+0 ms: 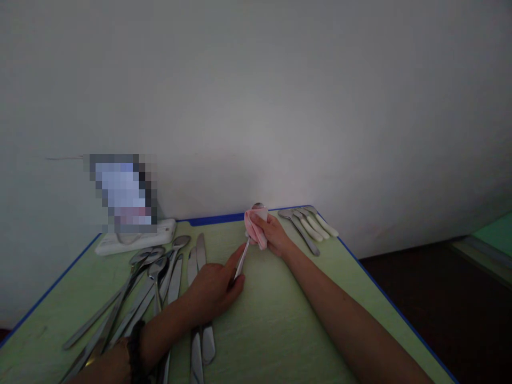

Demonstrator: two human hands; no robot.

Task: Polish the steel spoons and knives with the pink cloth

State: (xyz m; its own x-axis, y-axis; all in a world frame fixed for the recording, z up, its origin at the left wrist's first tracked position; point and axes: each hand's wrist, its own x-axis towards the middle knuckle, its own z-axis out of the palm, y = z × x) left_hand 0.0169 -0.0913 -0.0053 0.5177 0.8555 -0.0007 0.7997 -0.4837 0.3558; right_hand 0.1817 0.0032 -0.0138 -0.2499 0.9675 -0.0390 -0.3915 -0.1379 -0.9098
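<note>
My left hand (218,288) is closed around the handle of a metal spoon (242,260), which slants up and away over the table. At the spoon's far end, my right hand (273,233) pinches a pink cloth (255,226) wrapped around it. The tip of the spoon's bowl shows above the cloth; the rest of the bowl is covered. Beneath and beside my left forearm lie several metal spoons (157,266) in a loose pile. Several table knives (200,253) lie alongside them, partly hidden by my left hand and wrist.
Right of my right hand, a metal spoon (300,232) and several pieces of cutlery with white handles (314,226) lie in a row. A blurred-out screen (122,192) leans on a white object (138,238) at the back left. The green table (276,330) meets a grey wall (256,106).
</note>
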